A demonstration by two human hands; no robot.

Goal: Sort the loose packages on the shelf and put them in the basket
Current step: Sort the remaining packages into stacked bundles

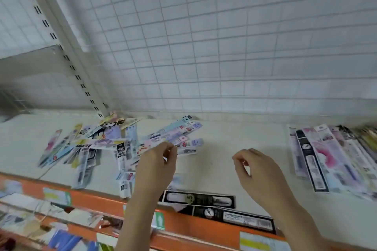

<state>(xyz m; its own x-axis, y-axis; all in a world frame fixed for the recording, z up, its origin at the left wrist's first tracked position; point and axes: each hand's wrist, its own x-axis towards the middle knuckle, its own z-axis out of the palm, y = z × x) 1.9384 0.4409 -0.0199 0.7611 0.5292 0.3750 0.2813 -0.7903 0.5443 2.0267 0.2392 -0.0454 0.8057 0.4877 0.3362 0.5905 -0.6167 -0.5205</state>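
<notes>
A jumbled pile of long, thin loose packages [114, 144] lies on the white shelf [234, 140], left of middle. My left hand [157, 167] reaches over the pile's right side. Its curled fingertips sit at the edge of a fan of pastel packages [183, 132], and blur hides whether they pinch one. My right hand [257, 171] hovers above bare shelf, fingers loosely curled and holding nothing. A neat row of packages [330, 157] lies at the right. No basket is in view.
Two black packages [214, 204] lie near the front of the shelf, by its orange edge [98, 199]. A white wire grid [204, 47] backs the shelf, and a slotted upright [67, 53] stands at the left. Lower shelves with goods [40, 226] show below.
</notes>
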